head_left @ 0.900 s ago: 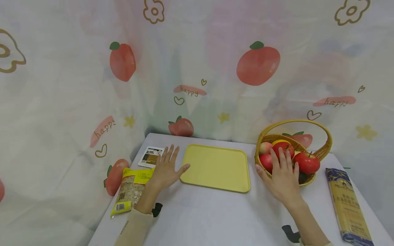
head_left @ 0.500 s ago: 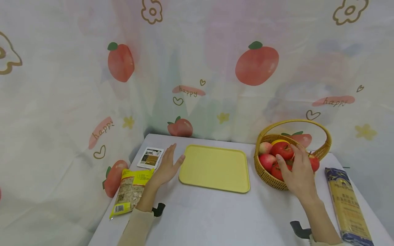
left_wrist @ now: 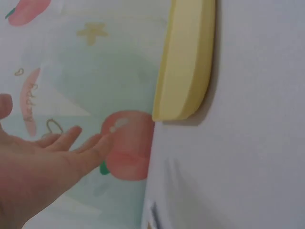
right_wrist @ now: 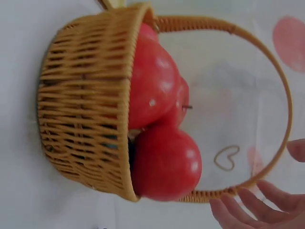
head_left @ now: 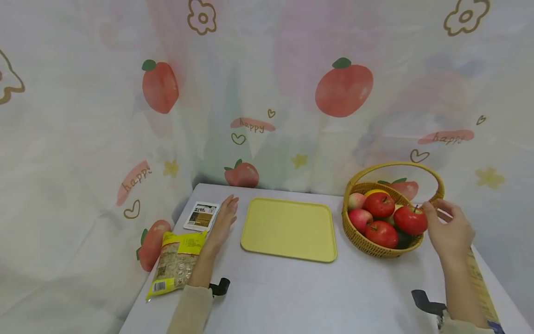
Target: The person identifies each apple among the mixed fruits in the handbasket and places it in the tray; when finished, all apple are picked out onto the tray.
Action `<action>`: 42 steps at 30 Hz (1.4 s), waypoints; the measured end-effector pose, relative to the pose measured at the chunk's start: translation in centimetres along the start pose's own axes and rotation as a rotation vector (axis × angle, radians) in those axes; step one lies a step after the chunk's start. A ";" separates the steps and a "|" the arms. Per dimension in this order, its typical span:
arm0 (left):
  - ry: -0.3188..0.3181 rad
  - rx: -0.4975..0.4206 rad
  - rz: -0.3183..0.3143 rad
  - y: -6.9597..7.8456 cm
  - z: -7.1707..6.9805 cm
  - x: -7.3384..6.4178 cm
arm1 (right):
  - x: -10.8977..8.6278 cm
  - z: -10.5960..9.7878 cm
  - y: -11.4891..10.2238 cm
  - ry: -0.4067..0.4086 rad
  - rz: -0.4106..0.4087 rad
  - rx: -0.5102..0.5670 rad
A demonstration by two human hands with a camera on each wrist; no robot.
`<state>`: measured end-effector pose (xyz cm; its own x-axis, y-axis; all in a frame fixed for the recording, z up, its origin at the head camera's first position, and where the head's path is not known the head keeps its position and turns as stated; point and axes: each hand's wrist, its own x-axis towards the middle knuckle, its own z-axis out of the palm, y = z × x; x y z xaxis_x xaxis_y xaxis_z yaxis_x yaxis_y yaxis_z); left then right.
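Observation:
A yellow wicker basket [head_left: 366, 246] with a tall arched handle [head_left: 396, 164] stands at the right, filled with several red apples [head_left: 410, 220] and other fruit. Beside its right side is my right hand [head_left: 452, 232], thumb and fingers apart and slightly bent. In the right wrist view the handle passes between the thumb and the fingertips [right_wrist: 221, 210], which lie right at it. My left hand [head_left: 223, 225] hovers with relaxed fingers between a flat white packet [head_left: 201, 216] and a pale yellow tray [head_left: 288, 229]. Nothing is in that hand.
A yellow-and-clear bag of dry food [head_left: 177, 264] lies at the left edge of the white table [head_left: 283, 297]. A long yellow-and-blue package [head_left: 484, 287] is partly hidden under my right forearm. A printed curtain [head_left: 283, 83] hangs behind and at the left.
My right hand has moved right, from over the fruit to the basket's right side by the handle. My left hand has turned edge-on, staying near the tray. The basket has not moved.

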<state>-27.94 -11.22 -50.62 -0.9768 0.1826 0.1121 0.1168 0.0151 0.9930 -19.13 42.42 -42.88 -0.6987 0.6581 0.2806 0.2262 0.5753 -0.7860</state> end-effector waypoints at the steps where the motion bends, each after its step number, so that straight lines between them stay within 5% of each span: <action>1: 0.018 -0.038 0.013 -0.4 0.0 0.1 | 0.5 -0.4 0.3 -0.013 0.055 0.014; 6: 0.069 -0.230 -0.045 -1.2 -0.1 0.4 | 2.2 -1.7 1.6 -0.098 0.267 0.194; 10: 0.042 -0.350 -0.153 -1.8 -0.2 0.6 | 2.9 -2.0 2.4 -0.174 0.378 0.325; 15: 0.042 -0.360 -0.287 -2.8 0.0 0.8 | 3.7 -1.8 3.2 -0.243 0.490 0.437; 20: 0.094 -0.330 -0.331 -4.2 0.8 1.3 | 4.0 -1.7 3.6 -0.310 0.541 0.542; 31: 0.014 -0.318 -0.220 -6.2 1.3 1.4 | 4.4 -0.4 3.3 -0.343 0.612 0.466; 42: 0.018 -0.320 -0.257 -6.9 0.6 1.9 | 4.3 1.0 3.0 -0.298 0.528 0.290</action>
<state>-30.53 -10.39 -57.27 -0.9702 0.1956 -0.1431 -0.1903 -0.2490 0.9496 -22.18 46.50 -44.58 -0.7110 0.6293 -0.3138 0.4268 0.0315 -0.9038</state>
